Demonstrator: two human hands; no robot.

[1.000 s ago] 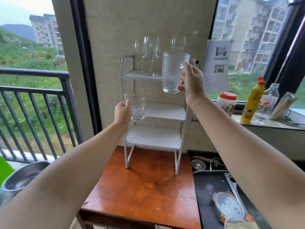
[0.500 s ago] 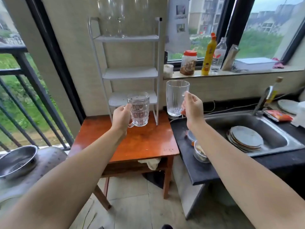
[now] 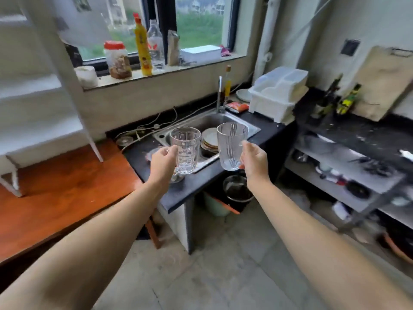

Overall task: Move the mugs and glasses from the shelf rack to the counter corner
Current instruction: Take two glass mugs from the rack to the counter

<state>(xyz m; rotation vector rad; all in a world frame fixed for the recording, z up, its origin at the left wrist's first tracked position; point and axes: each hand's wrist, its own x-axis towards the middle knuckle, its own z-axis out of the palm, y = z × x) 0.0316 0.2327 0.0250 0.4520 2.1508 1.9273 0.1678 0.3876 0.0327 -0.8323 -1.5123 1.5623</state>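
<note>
My left hand (image 3: pixel 162 163) grips the handle of a clear dimpled glass mug (image 3: pixel 186 149), held upright in the air over the black counter (image 3: pixel 176 199). My right hand (image 3: pixel 253 162) grips the handle of a taller ribbed glass mug (image 3: pixel 231 145), also upright, in front of the sink (image 3: pixel 250 128). Both mugs look empty. The white shelf rack (image 3: pixel 40 104) stands at the left on the wooden table (image 3: pixel 55 186); its visible shelves are bare and its top is out of frame.
The sink holds stacked plates (image 3: pixel 210 139). A white dish rack (image 3: pixel 277 92) sits right of the tap. Bottles and a jar (image 3: pixel 117 59) line the window sill. A metal shelf unit (image 3: pixel 348 166) with cookware stands at the right; a bucket (image 3: pixel 238 191) sits under the counter.
Both hands lifted the mugs off the rack and carried them to the right. My view has swung from the rack toward the sink and counter.
</note>
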